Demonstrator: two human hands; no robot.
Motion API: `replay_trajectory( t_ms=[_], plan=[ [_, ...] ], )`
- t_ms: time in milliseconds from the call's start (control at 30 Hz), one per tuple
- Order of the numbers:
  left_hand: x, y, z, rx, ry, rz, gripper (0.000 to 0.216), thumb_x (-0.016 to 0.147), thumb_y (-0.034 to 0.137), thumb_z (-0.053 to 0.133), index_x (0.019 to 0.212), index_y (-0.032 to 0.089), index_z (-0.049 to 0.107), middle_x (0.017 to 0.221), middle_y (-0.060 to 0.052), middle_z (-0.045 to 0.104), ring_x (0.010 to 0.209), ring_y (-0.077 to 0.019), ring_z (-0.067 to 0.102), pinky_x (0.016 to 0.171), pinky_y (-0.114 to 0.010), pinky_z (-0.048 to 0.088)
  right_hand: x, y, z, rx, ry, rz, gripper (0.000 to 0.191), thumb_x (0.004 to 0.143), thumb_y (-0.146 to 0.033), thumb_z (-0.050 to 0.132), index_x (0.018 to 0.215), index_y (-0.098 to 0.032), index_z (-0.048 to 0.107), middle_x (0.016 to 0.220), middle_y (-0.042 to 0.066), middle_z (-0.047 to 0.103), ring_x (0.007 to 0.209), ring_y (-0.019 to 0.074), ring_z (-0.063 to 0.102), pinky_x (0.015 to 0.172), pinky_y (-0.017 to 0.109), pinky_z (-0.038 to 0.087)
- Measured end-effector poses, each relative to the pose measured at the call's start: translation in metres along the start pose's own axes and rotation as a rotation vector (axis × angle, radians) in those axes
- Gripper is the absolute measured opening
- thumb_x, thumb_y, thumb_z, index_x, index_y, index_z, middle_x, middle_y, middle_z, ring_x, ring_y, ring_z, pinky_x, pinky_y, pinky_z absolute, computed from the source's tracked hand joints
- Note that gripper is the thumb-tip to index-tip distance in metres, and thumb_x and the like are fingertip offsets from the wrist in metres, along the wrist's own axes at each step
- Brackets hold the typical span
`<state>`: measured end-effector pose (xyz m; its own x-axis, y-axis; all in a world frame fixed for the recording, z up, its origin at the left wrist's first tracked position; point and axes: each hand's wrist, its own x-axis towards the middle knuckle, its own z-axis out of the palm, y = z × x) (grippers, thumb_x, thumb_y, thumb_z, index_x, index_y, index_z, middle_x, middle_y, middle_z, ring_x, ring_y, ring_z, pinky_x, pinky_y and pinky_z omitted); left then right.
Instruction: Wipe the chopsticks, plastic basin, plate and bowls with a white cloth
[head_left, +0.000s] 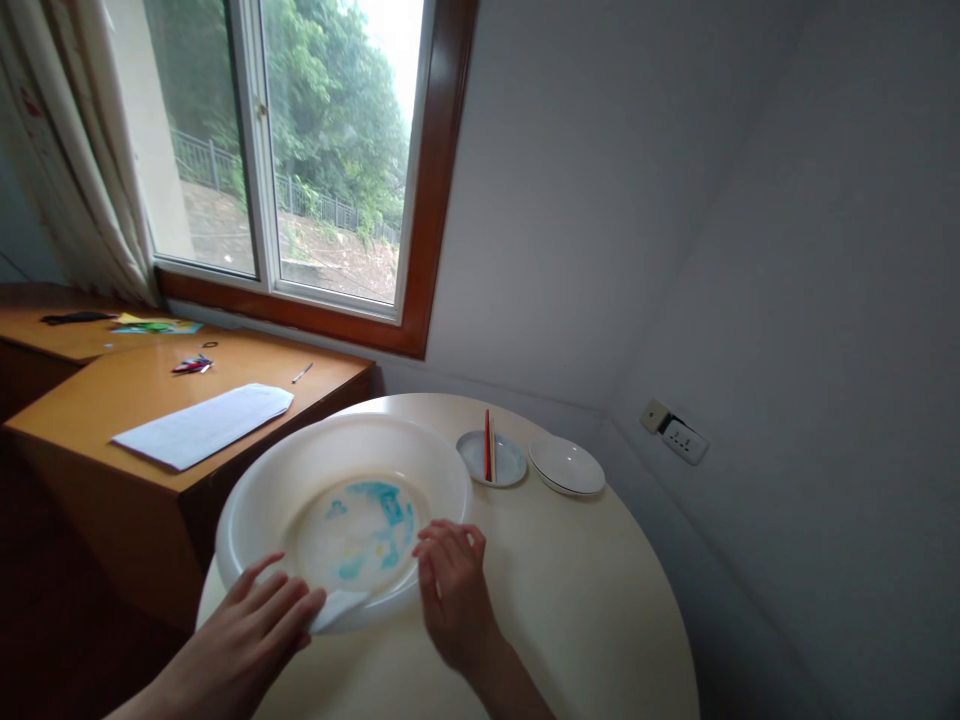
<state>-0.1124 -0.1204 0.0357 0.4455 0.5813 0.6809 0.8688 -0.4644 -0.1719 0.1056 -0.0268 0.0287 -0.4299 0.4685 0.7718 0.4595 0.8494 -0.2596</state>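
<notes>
A wide white plastic basin [259, 480] with a faded blue picture on its bottom rests on the round table. At its near left rim, my left hand [262, 615] pinches a folded white piece [341, 607] that looks like tissue or cloth. The white piece lies over the basin's near edge. My right hand [456, 590] is at the right rim, its fingers loosely bent and apart, with nothing visible in them. Whether it touches the rim I cannot tell.
Behind the right hand, chopsticks [490, 450], red and pale, rest across a small plate [466, 460]. Stacked white dishes [568, 465] stand beside it on the round table [600, 600]. A wooden desk [90, 400] at left holds white paper [206, 425] and small items. Walls border the right.
</notes>
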Motion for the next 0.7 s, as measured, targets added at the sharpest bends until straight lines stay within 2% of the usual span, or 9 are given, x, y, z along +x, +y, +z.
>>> replay_trajectory(
  t_ms=[100, 167, 233, 400, 500, 600, 700],
  plan=[
    [-0.001, 0.001, 0.003, -0.046, 0.023, -0.04, 0.027, 0.091, 0.014, 0.029, 0.096, 0.022, 0.055, 0.072, 0.003, 0.059, 0.07, -0.0131, 0.056, 0.098, -0.037, 0.029, -0.011, -0.029, 0.008, 0.042, -0.059, -0.134, 0.02, 0.09, -0.022, 0.03, 0.09, -0.019, 0.05, 0.085, 0.004, 0.061, 0.089, 0.0185, 0.052, 0.087, 0.036, 0.03],
    [-0.003, 0.0, 0.004, -0.076, 0.013, -0.051, 0.027, 0.092, 0.015, 0.029, 0.094, 0.023, 0.055, 0.071, 0.003, 0.059, 0.069, -0.013, 0.055, 0.099, -0.037, 0.027, -0.016, -0.033, 0.01, 0.023, -0.071, -0.161, 0.023, 0.091, -0.025, 0.028, 0.089, -0.018, 0.05, 0.081, 0.004, 0.059, 0.082, 0.0187, 0.05, 0.083, 0.036, 0.031],
    [-0.005, -0.003, 0.003, -0.099, -0.005, -0.05, 0.028, 0.092, 0.016, 0.028, 0.093, 0.023, 0.055, 0.072, 0.003, 0.059, 0.069, -0.0132, 0.054, 0.1, -0.038, 0.025, -0.018, -0.022, 0.007, -0.004, -0.079, -0.162, 0.025, 0.091, -0.022, 0.025, 0.084, -0.019, 0.048, 0.076, 0.003, 0.057, 0.077, 0.0181, 0.048, 0.08, 0.036, 0.032],
    [-0.005, -0.008, -0.005, -0.109, -0.035, -0.012, 0.024, 0.092, 0.02, 0.029, 0.093, 0.022, 0.054, 0.072, 0.003, 0.059, 0.068, -0.0137, 0.053, 0.102, -0.037, 0.024, -0.008, 0.035, -0.009, -0.043, 0.002, -0.095, 0.027, 0.089, -0.013, 0.022, 0.072, -0.02, 0.041, 0.066, 0.0, 0.05, 0.07, 0.0155, 0.049, 0.079, 0.035, 0.032],
    [-0.002, -0.004, -0.006, -0.089, -0.023, 0.003, 0.023, 0.092, 0.018, 0.03, 0.093, 0.022, 0.053, 0.072, 0.003, 0.059, 0.068, -0.0135, 0.054, 0.102, -0.035, 0.023, -0.002, 0.048, -0.014, -0.078, 0.042, -0.015, 0.027, 0.09, -0.011, 0.023, 0.078, -0.02, 0.046, 0.078, 0.002, 0.058, 0.091, 0.0173, 0.054, 0.086, 0.037, 0.028],
    [-0.001, -0.001, -0.002, -0.087, 0.01, -0.042, 0.025, 0.091, 0.014, 0.028, 0.093, 0.022, 0.053, 0.071, 0.003, 0.058, 0.068, -0.0138, 0.054, 0.101, -0.036, 0.024, -0.003, 0.03, -0.011, -0.094, 0.084, 0.024, 0.025, 0.09, -0.01, 0.028, 0.091, -0.02, 0.05, 0.094, 0.004, 0.062, 0.106, 0.0182, 0.051, 0.091, 0.037, 0.023],
    [-0.003, -0.001, 0.002, -0.084, -0.007, -0.031, 0.025, 0.089, 0.011, 0.032, 0.098, 0.022, 0.052, 0.074, 0.002, 0.059, 0.071, -0.0145, 0.054, 0.1, -0.038, 0.027, -0.01, 0.002, -0.002, -0.01, 0.031, -0.069, 0.022, 0.088, -0.011, 0.03, 0.094, -0.02, 0.05, 0.09, 0.003, 0.061, 0.099, 0.0179, 0.052, 0.091, 0.036, 0.024]
  ],
)
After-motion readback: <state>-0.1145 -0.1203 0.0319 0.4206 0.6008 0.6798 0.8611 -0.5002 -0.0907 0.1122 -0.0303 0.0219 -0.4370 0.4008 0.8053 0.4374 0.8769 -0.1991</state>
